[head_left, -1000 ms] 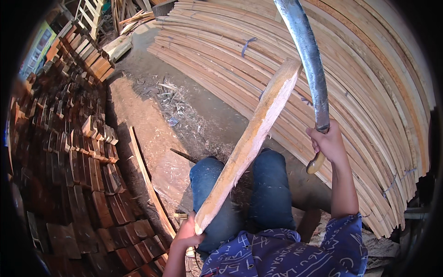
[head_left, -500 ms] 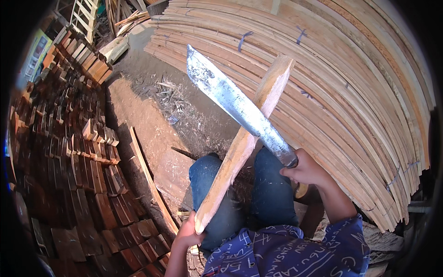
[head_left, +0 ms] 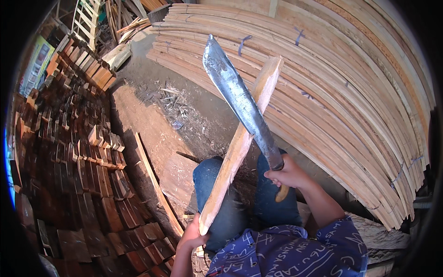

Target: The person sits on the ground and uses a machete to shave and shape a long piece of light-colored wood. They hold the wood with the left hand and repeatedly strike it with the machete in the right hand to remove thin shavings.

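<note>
A broad-bladed machete is in my right hand, whose fingers wrap round its wooden handle. Its worn steel blade points up and to the left, lying across a rough wooden stick. The stick slants from lower left to upper right, with pale, freshly cut wood along its right edge. My left hand grips the stick's lower end, near my left knee. The blade hides part of the stick's middle; whether it touches the wood there I cannot tell.
Long bundled wooden strips fill the right side, tied with dark bands. Stacked short reddish wood pieces rise at the left. A long thin strip lies on the dirt ground beside them. Wood shavings are scattered ahead of my knees.
My right hand has drawn the machete left and slightly down, turning its blade more upright; more of the handle shows. The stick's far end has swung slightly left.
</note>
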`<control>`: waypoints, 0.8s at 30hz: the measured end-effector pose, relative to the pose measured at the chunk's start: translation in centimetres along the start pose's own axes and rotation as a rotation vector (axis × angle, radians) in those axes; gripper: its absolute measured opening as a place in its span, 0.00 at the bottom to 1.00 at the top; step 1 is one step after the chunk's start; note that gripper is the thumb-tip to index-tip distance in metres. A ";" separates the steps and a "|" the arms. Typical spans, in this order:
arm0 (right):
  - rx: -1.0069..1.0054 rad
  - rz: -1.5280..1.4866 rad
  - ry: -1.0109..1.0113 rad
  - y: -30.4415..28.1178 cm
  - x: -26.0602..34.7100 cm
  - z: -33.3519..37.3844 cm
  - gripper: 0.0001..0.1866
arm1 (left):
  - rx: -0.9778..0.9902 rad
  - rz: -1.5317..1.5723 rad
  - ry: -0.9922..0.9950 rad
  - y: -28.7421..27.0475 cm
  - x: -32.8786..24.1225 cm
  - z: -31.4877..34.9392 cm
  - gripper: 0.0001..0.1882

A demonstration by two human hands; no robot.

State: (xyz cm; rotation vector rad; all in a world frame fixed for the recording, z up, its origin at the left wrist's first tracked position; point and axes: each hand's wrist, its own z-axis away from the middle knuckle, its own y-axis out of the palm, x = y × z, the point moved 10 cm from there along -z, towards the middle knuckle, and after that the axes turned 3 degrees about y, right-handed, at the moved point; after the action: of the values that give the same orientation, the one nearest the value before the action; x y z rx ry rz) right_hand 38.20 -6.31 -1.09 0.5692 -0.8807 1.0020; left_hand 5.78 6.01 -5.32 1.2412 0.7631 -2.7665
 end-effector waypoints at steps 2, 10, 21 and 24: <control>-0.078 0.002 -0.024 -0.5 0.7 0.4 0.10 | -0.002 -0.038 -0.007 -0.1 -0.7 -0.2 0.28; -0.411 0.029 -0.248 -9.6 9.6 3.3 0.10 | -0.021 -0.059 0.009 -0.1 -0.6 -0.3 0.33; -0.226 0.450 -0.062 -2.3 3.1 2.6 0.10 | -0.025 -0.036 0.002 0.3 2.1 0.0 0.29; -0.158 0.367 -0.023 -1.9 2.2 2.3 0.11 | -0.033 -0.009 0.014 0.4 2.0 -0.1 0.29</control>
State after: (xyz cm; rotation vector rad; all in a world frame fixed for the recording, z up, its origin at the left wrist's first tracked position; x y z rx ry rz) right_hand 39.65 -7.81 1.96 0.2893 -1.0985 1.2433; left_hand 4.62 6.05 -6.99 1.2556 0.8133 -2.7435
